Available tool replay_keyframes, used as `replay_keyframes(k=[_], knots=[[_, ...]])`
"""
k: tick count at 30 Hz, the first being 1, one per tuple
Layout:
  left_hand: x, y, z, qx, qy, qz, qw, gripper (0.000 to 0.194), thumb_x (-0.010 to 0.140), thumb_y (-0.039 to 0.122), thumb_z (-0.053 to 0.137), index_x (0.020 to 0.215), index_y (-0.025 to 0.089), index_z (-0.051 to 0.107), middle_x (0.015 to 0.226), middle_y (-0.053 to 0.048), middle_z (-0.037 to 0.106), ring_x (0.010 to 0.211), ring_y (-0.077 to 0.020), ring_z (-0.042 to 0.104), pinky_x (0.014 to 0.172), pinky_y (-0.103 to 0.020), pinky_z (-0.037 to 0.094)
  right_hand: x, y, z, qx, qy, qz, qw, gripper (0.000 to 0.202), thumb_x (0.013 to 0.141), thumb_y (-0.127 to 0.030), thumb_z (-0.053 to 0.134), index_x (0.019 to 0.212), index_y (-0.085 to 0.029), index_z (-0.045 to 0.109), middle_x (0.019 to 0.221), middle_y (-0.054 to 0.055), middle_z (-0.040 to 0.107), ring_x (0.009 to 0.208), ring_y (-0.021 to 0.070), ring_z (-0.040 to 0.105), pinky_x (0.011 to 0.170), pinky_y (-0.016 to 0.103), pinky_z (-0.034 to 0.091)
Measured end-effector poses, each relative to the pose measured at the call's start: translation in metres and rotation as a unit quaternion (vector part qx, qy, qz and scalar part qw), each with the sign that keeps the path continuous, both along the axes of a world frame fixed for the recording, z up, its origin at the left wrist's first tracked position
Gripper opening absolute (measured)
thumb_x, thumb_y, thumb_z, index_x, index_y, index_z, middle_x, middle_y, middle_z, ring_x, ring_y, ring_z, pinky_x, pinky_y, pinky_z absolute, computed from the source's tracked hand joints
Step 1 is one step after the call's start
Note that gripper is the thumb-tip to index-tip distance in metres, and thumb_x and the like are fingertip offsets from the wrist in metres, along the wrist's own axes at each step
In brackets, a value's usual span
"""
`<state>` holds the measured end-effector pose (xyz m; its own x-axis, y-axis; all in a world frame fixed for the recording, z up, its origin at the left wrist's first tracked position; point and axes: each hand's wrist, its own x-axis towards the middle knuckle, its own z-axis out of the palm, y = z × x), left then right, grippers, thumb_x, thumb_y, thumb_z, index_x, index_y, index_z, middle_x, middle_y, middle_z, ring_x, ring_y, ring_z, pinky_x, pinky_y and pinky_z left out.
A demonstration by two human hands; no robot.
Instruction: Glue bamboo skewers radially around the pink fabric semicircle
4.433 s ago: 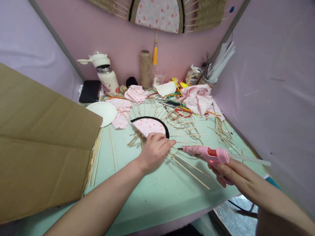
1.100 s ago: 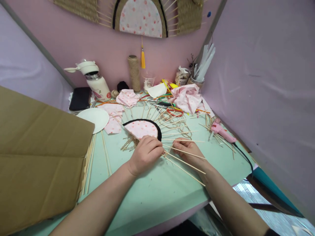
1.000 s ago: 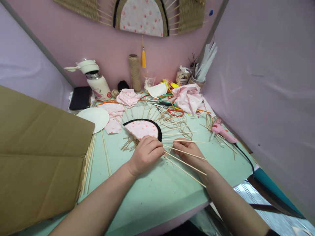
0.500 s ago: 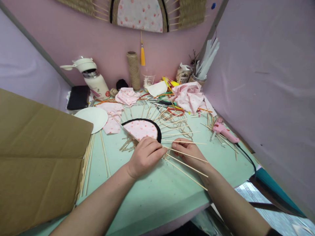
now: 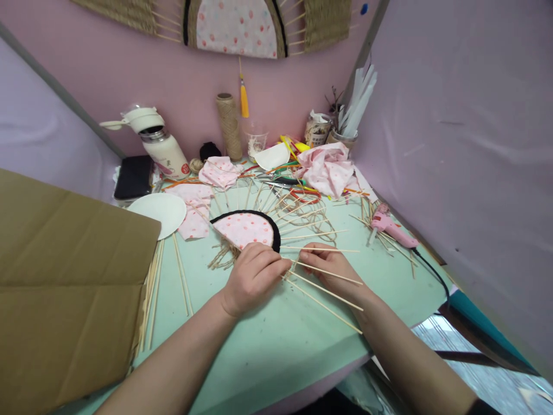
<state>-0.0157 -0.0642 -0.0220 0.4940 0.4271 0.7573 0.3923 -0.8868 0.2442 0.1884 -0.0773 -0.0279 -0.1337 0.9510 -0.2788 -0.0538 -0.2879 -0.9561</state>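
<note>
**Asker:** Where is the fan-like piece?

**Describer:** The half-round piece [image 5: 244, 229], pink dotted cloth with a black border [image 5: 277, 235], lies at the centre of the frame. Thin wooden sticks [image 5: 325, 291] radiate from its curve, several pointing lower right.

**Asker:** And the hands?

**Describer:** The left hand [image 5: 256, 276], just below centre, has its fingers curled over the piece's lower right end. The right hand [image 5: 336, 264], right of centre, has thumb and fingers pinched together, apparently on a twine strand [image 5: 295, 263]; the contact is partly hidden.

**Asker:** How would it handle?

**Describer:** Light, I'd judge, with a fairly firm middle. The sticks look stiff yet easy to snap or knock loose, so the cloth-covered middle is the safer hold; the twine looks soft and limp.

**Asker:** What bounds the movement?

**Describer:** A cardboard sheet [image 5: 73, 282] fills the lower left, and a pink glue gun [image 5: 395, 230] rests at centre right, its cord trailing over the edge. The pale green surface [image 5: 276, 357] gives most room at lower centre, between the forearms, before its front edge.
</note>
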Motion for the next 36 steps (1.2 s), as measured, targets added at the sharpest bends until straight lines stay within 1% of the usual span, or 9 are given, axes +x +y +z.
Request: replay_keyframes(k=[5, 8, 13, 16, 21, 25, 28, 32, 36], knots=[[0.001, 0.000, 0.002, 0.026, 0.016, 0.019, 0.999, 0.019, 0.088, 0.010, 0.058, 0.102, 0.022, 0.065, 0.081, -0.003, 0.065, 0.081, -0.0162, 0.057, 0.074, -0.033, 0.046, 0.000, -0.001, 0.007, 0.038, -0.031, 0.002, 0.999, 0.030, 0.074, -0.047, 0.073, 0.077, -0.019, 0.065, 0.066, -0.002, 0.056, 0.061, 0.0121, 0.046, 0.060, 0.027, 0.036], [0.000, 0.000, 0.001, 0.020, 0.025, 0.018, 0.999, 0.019, 0.088, 0.010, 0.059, 0.102, 0.022, 0.065, 0.082, -0.003, 0.066, 0.081, -0.0160, 0.057, 0.075, -0.033, 0.046, 0.004, 0.001, 0.009, 0.077, -0.068, -0.001, 0.995, 0.027, 0.076, -0.046, 0.071, 0.080, -0.020, 0.066, 0.071, 0.000, 0.059, 0.066, 0.0144, 0.050, 0.063, 0.028, 0.038], [-0.003, 0.000, -0.001, 0.006, 0.020, 0.008, 1.000, 0.020, 0.086, 0.010, 0.061, 0.104, 0.020, 0.064, 0.083, -0.005, 0.067, 0.083, -0.0180, 0.056, 0.076, -0.034, 0.047, 0.016, 0.011, 0.008, 0.166, -0.190, -0.029, 0.967, 0.018, 0.077, -0.038, 0.068, 0.070, -0.021, 0.067, 0.070, 0.002, 0.064, 0.066, 0.0169, 0.054, 0.063, 0.029, 0.041], [-0.004, 0.000, -0.001, 0.008, 0.016, 0.007, 1.000, 0.022, 0.085, 0.009, 0.063, 0.105, 0.018, 0.063, 0.083, -0.005, 0.067, 0.083, -0.0185, 0.055, 0.075, -0.035, 0.047, 0.020, 0.018, 0.005, 0.180, -0.232, -0.062, 0.954, 0.016, 0.074, -0.036, 0.069, 0.067, -0.021, 0.066, 0.065, 0.001, 0.063, 0.063, 0.0164, 0.053, 0.061, 0.029, 0.041], [-0.004, 0.002, -0.001, 0.016, 0.025, 0.024, 0.999, 0.024, 0.083, 0.011, 0.065, 0.106, 0.018, 0.062, 0.088, -0.007, 0.067, 0.089, -0.0202, 0.056, 0.079, -0.035, 0.049, 0.015, 0.021, -0.001, 0.174, -0.234, -0.093, 0.952, 0.020, 0.073, -0.040, 0.069, 0.066, -0.021, 0.065, 0.061, 0.001, 0.061, 0.059, 0.0159, 0.050, 0.057, 0.029, 0.039], [-0.003, 0.006, 0.003, 0.015, 0.078, 0.034, 0.996, 0.032, 0.083, 0.017, 0.066, 0.114, 0.013, 0.061, 0.112, -0.014, 0.068, 0.104, -0.0260, 0.055, 0.090, -0.040, 0.047, 0.013, 0.020, -0.002, 0.179, -0.231, -0.101, 0.951, 0.022, 0.074, -0.041, 0.068, 0.066, -0.021, 0.064, 0.061, 0.001, 0.059, 0.058, 0.0152, 0.049, 0.056, 0.029, 0.038], [0.000, 0.007, 0.005, -0.001, 0.126, 0.041, 0.991, 0.037, 0.087, 0.022, 0.062, 0.123, 0.013, 0.058, 0.122, -0.012, 0.068, 0.112, -0.0282, 0.054, 0.092, -0.042, 0.041, 0.014, 0.021, 0.000, 0.185, -0.230, -0.101, 0.950, 0.023, 0.075, -0.041, 0.068, 0.066, -0.020, 0.063, 0.060, 0.000, 0.057, 0.056, 0.0140, 0.046, 0.055, 0.028, 0.037], [0.003, 0.007, 0.002, -0.015, 0.144, 0.064, 0.987, 0.030, 0.092, 0.021, 0.056, 0.122, 0.015, 0.057, 0.115, -0.008, 0.072, 0.113, -0.0259, 0.058, 0.092, -0.044, 0.035, 0.013, 0.021, 0.000, 0.199, -0.238, -0.104, 0.945, 0.024, 0.076, -0.040, 0.067, 0.065, -0.019, 0.062, 0.059, 0.000, 0.057, 0.056, 0.0132, 0.046, 0.055, 0.027, 0.037], [0.004, 0.011, -0.002, -0.005, 0.138, 0.072, 0.988, 0.027, 0.093, 0.013, 0.053, 0.120, 0.013, 0.058, 0.106, -0.009, 0.073, 0.103, -0.0224, 0.061, 0.088, -0.038, 0.042, 0.012, 0.021, -0.003, 0.213, -0.244, -0.103, 0.940, 0.023, 0.077, -0.039, 0.066, 0.066, -0.018, 0.063, 0.060, -0.001, 0.059, 0.055, 0.0126, 0.047, 0.054, 0.026, 0.037]])
